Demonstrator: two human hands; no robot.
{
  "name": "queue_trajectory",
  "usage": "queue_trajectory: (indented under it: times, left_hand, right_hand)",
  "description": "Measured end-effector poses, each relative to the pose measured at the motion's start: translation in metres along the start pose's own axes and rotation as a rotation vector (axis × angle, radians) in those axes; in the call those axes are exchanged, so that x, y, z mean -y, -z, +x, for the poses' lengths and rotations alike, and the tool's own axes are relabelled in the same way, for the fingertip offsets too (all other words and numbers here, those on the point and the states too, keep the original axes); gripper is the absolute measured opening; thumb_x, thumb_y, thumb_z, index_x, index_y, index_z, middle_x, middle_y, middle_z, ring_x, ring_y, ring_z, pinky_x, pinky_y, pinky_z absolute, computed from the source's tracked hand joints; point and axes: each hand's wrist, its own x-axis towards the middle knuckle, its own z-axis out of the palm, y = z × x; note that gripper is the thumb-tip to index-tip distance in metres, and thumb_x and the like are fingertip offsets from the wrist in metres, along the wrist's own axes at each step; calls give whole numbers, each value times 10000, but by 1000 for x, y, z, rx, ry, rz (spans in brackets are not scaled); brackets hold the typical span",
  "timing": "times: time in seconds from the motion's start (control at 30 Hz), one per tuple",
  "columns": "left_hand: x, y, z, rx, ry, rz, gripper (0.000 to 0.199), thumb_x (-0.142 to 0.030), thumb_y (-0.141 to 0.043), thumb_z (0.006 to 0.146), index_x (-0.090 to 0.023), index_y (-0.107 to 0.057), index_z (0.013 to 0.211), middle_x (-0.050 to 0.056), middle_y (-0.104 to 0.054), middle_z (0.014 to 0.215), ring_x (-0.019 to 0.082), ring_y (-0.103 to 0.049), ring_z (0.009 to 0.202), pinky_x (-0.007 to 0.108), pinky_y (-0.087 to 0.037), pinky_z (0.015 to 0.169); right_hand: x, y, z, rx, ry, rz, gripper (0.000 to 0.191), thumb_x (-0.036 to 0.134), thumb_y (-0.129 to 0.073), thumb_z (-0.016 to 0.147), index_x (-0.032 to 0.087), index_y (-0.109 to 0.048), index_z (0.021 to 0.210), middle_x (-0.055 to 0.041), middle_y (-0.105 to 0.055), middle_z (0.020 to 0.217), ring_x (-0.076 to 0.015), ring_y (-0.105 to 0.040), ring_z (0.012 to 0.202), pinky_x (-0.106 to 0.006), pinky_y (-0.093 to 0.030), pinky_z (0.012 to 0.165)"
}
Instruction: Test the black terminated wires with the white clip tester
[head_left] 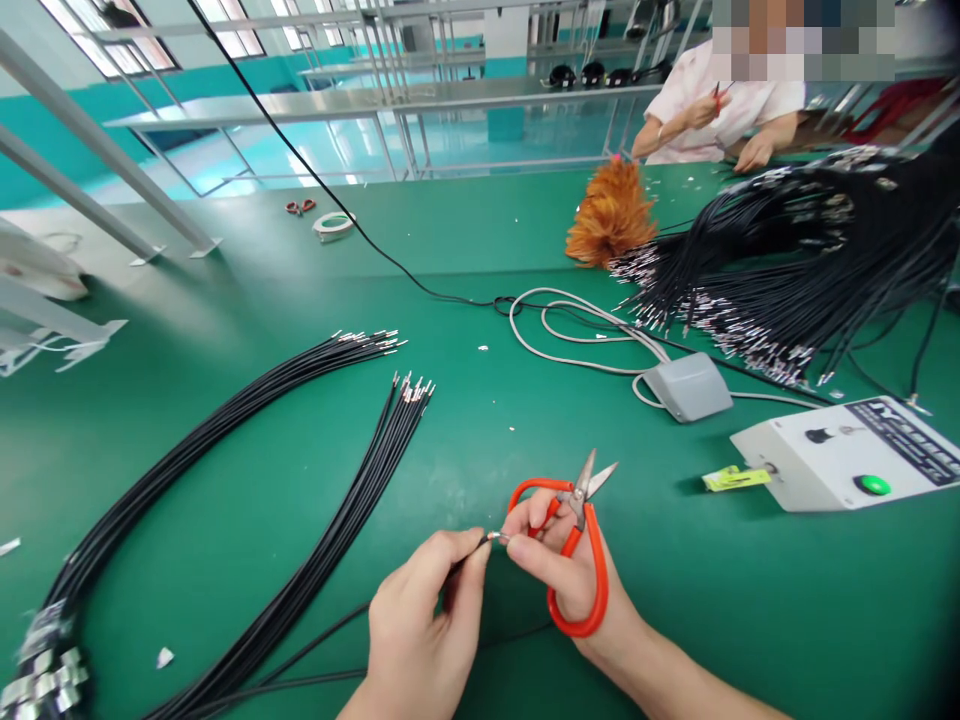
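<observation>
Near the front middle of the table, my left hand [429, 610] pinches a black cable [465, 562] just behind its stripped end. The thumb and forefinger of my right hand [559, 565] close on the bare tip of that same cable. Red-handled scissors [583, 500] hang on my right hand, their handles around the fingers and palm, with the blades a little apart and pointing up and away. A bundle of black cables [352, 515] with stripped ends lies left of my hands, curving back toward the lower left.
Left lies another arm of bundled cables [202, 430]. A grey pedal-like box [688, 387] and a white control box [825, 455] with a green button stand right. Behind are a large cable heap [810, 240], an orange duster [611, 215], a tape roll [334, 225] and a co-worker [724, 110].
</observation>
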Motion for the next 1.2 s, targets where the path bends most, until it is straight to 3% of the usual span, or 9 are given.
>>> queue_trajectory:
  times: [0.17, 0.3, 0.43, 0.53, 0.67, 0.83, 0.93, 1.07, 1.2]
  left_hand:
    - [-7, 5, 1, 83, 112, -70, 131, -118, -649, 796, -232, -713, 785, -11, -699, 632, 150, -636, 542, 205, -491, 550]
    - [-12, 11, 5, 186, 216, -133, 130, -195, -629, 835, -209, -682, 717, -6, -636, 575, 119, -528, 492, 192, -402, 482]
    - [-13, 16, 11, 332, 407, -328, 220, -344, -614, 865, -176, -658, 730, 0, -596, 568, 69, -351, 425, 186, -256, 400]
    - [-11, 19, 15, 436, 569, -481, 283, -428, -641, 841, -155, -649, 765, -7, -576, 536, 48, -291, 403, 175, -176, 386]
    - [-9, 22, 18, 509, 672, -575, 303, -441, -670, 820, -139, -667, 801, -12, -568, 501, 36, -248, 401, 170, -134, 398]
    - [-13, 25, 19, 470, 702, -563, 320, -442, -715, 784, -124, -676, 785, -26, -518, 497, 50, -329, 455, 161, -174, 438]
    - [-14, 27, 18, 357, 637, -552, 317, -448, -714, 788, -135, -667, 812, -32, -520, 531, 60, -380, 485, 149, -241, 454]
    - [-14, 28, 14, 229, 531, -494, 231, -387, -664, 842, -158, -632, 837, -34, -557, 555, 53, -380, 461, 143, -258, 423]
    - [-16, 25, 10, 204, 419, -397, 167, -302, -628, 850, -157, -615, 769, -32, -561, 551, 57, -396, 446, 156, -273, 400]
  right_hand:
    - [12, 3, 4, 59, 57, -128, 241, 265, -749, 764, 226, -512, 755, 8, -667, 741, -139, -573, 661, -267, -433, 609]
    - [23, 4, 4, 88, 118, -259, 245, 220, -719, 785, 234, -475, 760, 8, -659, 749, -138, -559, 652, -271, -414, 591]
    - [30, 4, 3, 133, 172, -333, 245, 202, -700, 797, 240, -462, 751, 12, -654, 761, -134, -530, 635, -277, -398, 591]
    - [32, 5, 3, 172, 202, -360, 247, 190, -689, 806, 240, -454, 746, 11, -644, 777, -130, -512, 644, -282, -404, 617]
    - [32, 5, 3, 213, 225, -371, 251, 169, -682, 804, 235, -449, 739, 8, -629, 776, -130, -528, 664, -276, -416, 626]
    - [37, 2, 3, 211, 204, -398, 240, 194, -693, 789, 232, -458, 756, 17, -629, 773, -120, -528, 659, -256, -415, 621]
    - [47, 3, -1, 178, 80, -507, 224, 304, -694, 798, 228, -483, 798, 14, -612, 809, -125, -519, 688, -255, -405, 634]
    - [61, 8, -14, 217, -192, -921, 290, 444, -573, 873, 222, -456, 728, 43, -475, 684, -119, -412, 612, -250, -342, 568]
    - [66, 4, -24, 312, -253, -1261, 457, 546, -586, 843, 212, -361, 627, 56, -408, 607, -116, -352, 586, -253, -270, 538]
